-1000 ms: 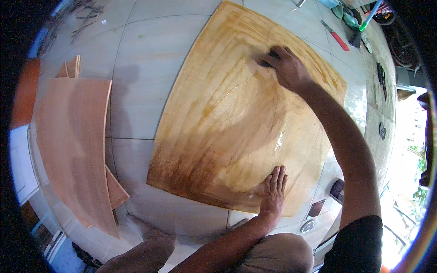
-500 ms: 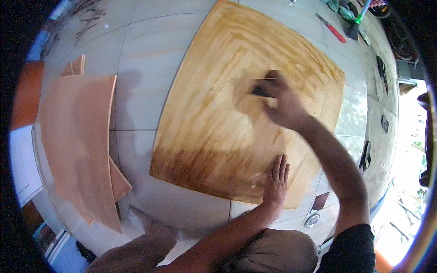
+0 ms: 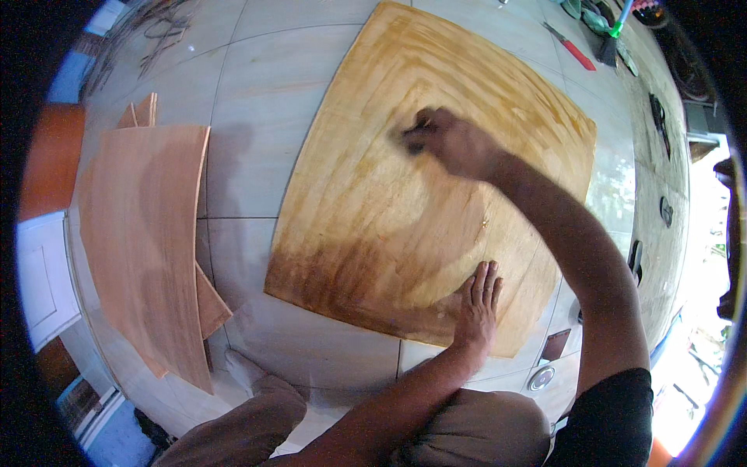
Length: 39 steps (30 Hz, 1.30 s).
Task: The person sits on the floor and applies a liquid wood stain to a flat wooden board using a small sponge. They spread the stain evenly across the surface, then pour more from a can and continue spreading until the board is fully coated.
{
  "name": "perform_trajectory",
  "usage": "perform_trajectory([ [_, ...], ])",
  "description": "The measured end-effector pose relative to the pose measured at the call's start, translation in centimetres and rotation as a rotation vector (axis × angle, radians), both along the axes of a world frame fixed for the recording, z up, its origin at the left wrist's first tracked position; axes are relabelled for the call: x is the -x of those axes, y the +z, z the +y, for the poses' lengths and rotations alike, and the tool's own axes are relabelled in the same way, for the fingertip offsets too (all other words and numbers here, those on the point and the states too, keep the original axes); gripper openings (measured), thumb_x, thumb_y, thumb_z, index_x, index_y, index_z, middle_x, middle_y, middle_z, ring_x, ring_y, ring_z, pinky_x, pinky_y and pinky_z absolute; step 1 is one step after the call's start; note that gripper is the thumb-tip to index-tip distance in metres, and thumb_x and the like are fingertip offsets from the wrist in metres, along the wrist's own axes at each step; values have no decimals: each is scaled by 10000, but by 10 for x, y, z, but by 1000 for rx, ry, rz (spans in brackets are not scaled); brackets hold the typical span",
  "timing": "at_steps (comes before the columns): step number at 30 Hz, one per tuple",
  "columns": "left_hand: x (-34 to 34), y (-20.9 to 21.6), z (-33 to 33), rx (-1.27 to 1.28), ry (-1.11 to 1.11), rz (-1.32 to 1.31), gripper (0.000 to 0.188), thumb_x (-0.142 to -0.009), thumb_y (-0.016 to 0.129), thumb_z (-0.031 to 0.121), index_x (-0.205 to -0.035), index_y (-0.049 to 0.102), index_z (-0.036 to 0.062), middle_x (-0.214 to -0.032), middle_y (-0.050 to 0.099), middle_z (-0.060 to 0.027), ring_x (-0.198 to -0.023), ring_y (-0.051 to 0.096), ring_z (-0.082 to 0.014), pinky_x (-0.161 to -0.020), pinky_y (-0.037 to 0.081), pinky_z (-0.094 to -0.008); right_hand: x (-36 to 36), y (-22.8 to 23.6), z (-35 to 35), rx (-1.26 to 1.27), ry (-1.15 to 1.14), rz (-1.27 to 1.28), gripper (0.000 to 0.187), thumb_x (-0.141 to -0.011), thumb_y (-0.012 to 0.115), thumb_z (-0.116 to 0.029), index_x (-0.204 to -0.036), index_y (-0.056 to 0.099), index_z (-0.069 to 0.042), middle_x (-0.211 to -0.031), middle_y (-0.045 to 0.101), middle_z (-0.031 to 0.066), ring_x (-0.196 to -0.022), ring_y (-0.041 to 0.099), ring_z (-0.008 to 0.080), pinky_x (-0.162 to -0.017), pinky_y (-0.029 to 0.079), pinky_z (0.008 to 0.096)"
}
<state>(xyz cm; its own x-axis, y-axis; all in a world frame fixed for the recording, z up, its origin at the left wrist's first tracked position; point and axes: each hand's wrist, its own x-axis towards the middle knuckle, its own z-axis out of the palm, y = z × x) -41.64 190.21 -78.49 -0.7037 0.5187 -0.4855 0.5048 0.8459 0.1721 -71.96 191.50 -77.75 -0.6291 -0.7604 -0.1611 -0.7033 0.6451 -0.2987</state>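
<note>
A large plywood sheet [image 3: 366, 179] lies flat on the tiled floor, its wood grain showing under an uneven yellow-brown stain that darkens toward the near left corner. Flat on the near right part of this sheet rests my left hand [image 3: 477, 311], fingers stretched out. Over the middle of the sheet, my right hand [image 3: 455, 144] is closed around a small dark pad or cloth [image 3: 412, 138], blurred by motion; its exact kind cannot be made out. The pad is at the board's surface, with a wet-looking sheen around it.
Several bare plywood pieces [image 3: 148, 233] are stacked at the left. A red-handled knife [image 3: 576, 54] and a broom [image 3: 609, 48] lie at the far right. Near my right elbow sit a small brown piece [image 3: 555, 345] and a round metal drain cover [image 3: 541, 378]. Sandals [image 3: 636, 258] stand along the right.
My right hand has swept left and slightly away across the board with the dark pad. The left hand stays pressed on the sheet. The whole view has shifted slightly.
</note>
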Motion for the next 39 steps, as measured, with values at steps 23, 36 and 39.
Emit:
perform_trajectory([
  [23, 3, 1, -8, -166, 18, 34, 669, -1016, 458, 258, -1629, 313, 34, -1728, 118, -249, -1586, 116, -459, -1281, 136, -548, -127, -6, 80, 480, -284, -67, 337, -866, 640, 45, -1177, 722, -55, -1200, 637, 159, -1115, 664, 323, -956, 557, 398],
  [36, 4, -3, -9, -228, 31, 44, 841, -915, 685, 364, -1602, 349, 14, -1713, 140, -274, -1584, 137, -449, -1272, 187, -531, -68, -14, 288, 96, -984, 200, 258, -884, 655, -55, -1104, 782, -102, -1102, 740, 145, -1072, 690, 340, -949, 567, 415],
  [39, 7, 0, -13, -305, 53, -25, 1011, -810, 804, 468, -1594, 356, 12, -1710, 137, -278, -1583, 128, -454, -1271, 180, -541, -128, -23, 266, 241, -1079, 51, 234, -885, 652, -115, -1073, 791, -112, -1058, 761, 146, -1054, 674, 365, -955, 545, 451],
])
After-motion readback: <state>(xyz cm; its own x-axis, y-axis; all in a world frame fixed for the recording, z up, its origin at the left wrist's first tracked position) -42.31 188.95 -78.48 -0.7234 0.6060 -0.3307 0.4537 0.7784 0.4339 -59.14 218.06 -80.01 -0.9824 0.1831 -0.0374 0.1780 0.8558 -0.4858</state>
